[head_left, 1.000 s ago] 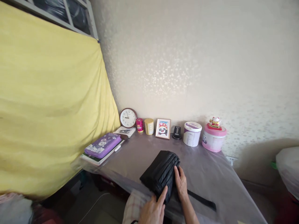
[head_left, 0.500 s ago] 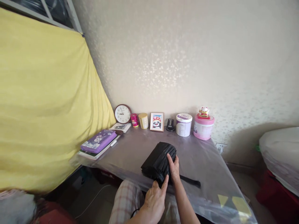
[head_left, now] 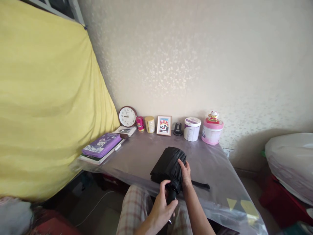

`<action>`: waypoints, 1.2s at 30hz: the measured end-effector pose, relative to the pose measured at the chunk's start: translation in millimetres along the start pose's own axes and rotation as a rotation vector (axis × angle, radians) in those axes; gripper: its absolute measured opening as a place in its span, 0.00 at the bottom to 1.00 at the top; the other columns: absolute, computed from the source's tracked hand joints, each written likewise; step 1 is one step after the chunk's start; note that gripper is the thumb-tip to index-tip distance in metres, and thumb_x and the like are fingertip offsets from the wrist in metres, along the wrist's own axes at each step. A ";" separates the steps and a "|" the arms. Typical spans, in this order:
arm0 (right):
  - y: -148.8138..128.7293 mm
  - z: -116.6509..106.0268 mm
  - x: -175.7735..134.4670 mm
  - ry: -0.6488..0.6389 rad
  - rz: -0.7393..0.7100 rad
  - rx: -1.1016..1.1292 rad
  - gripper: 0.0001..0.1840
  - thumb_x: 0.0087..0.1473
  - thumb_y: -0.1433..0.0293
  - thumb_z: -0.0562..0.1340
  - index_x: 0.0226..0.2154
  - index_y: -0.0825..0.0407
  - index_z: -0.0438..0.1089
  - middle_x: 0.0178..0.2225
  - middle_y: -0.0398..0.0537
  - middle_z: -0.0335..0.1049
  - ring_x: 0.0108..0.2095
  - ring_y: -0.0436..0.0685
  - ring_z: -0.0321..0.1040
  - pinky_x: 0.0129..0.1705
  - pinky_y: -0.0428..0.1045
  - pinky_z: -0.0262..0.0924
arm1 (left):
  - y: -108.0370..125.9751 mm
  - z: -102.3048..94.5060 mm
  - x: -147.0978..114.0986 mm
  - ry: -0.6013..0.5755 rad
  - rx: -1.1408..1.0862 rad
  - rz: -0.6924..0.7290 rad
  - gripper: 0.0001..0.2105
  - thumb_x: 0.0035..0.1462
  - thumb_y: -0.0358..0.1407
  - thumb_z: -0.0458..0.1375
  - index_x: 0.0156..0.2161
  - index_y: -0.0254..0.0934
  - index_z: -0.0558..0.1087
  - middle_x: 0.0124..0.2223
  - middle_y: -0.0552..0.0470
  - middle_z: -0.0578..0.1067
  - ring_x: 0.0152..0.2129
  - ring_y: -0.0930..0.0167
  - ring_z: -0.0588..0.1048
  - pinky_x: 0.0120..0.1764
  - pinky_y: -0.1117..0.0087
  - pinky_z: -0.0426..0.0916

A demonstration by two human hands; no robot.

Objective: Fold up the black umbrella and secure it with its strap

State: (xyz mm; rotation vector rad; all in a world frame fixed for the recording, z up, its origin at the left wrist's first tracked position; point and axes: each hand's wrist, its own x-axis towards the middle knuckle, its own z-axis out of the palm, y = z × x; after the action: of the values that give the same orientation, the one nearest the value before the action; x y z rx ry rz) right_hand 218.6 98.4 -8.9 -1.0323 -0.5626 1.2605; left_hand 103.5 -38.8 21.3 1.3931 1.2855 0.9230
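A folded black umbrella [head_left: 166, 164] rests at the near edge of the table, its bunched canopy pointing away and its short black handle toward me. My left hand [head_left: 162, 207] is curled about the handle, index finger up by the base of the folds and thumb on the near side. My right hand [head_left: 185, 173] grips the right side of the canopy, thumb on top of the folds; its other fingers are mostly hidden. To the right of my wrist a flat black strap [head_left: 201, 184] lies on the table; whether it joins the umbrella is hidden.
Plastic sheeting covers the table [head_left: 137, 155]. Along the wall stand a clock [head_left: 127, 116], a pink can [head_left: 140, 124], a yellow-lidded tub [head_left: 149, 124], a panda picture frame [head_left: 164, 125], a white tub [head_left: 192, 130] and a pink-lidded tub [head_left: 212, 132]. A purple case [head_left: 102, 145] lies left.
My left hand has shifted from pressing the lower folds to holding around the handle, which now shows. My right hand stays on the canopy. The view has shifted slightly.
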 end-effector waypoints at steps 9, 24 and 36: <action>-12.2 5.5 -9.7 0.080 0.078 -0.027 0.43 0.38 0.56 0.65 0.55 0.56 0.55 0.47 0.53 0.66 0.43 0.60 0.66 0.42 0.50 0.64 | -14.0 -1.1 -1.5 -0.344 -0.802 -0.410 0.24 0.46 0.50 0.55 0.41 0.33 0.56 0.28 0.56 0.61 0.14 0.85 0.55 0.17 0.81 0.49; -5.9 7.8 -11.5 -0.048 -0.083 -0.208 0.33 0.45 0.52 0.60 0.51 0.51 0.61 0.47 0.46 0.65 0.46 0.56 0.63 0.48 0.49 0.59 | -21.7 8.9 -6.8 -0.136 -0.139 -0.343 0.21 0.55 0.37 0.48 0.53 0.35 0.53 0.20 0.58 0.60 0.10 0.76 0.60 0.11 0.80 0.50; -0.3 3.3 -2.5 0.020 -0.092 -0.158 0.36 0.41 0.52 0.62 0.50 0.53 0.62 0.44 0.47 0.67 0.43 0.56 0.65 0.45 0.49 0.60 | -25.7 6.3 -7.9 0.077 0.431 -0.250 0.30 0.52 0.34 0.53 0.58 0.24 0.53 0.46 0.32 0.66 0.45 0.58 0.66 0.47 0.62 0.58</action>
State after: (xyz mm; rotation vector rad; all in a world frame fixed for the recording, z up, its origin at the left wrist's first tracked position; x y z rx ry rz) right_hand 215.4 97.2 -6.6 -1.1360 -0.6955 1.1378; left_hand 102.4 -48.8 -4.4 1.4832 1.7459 0.5517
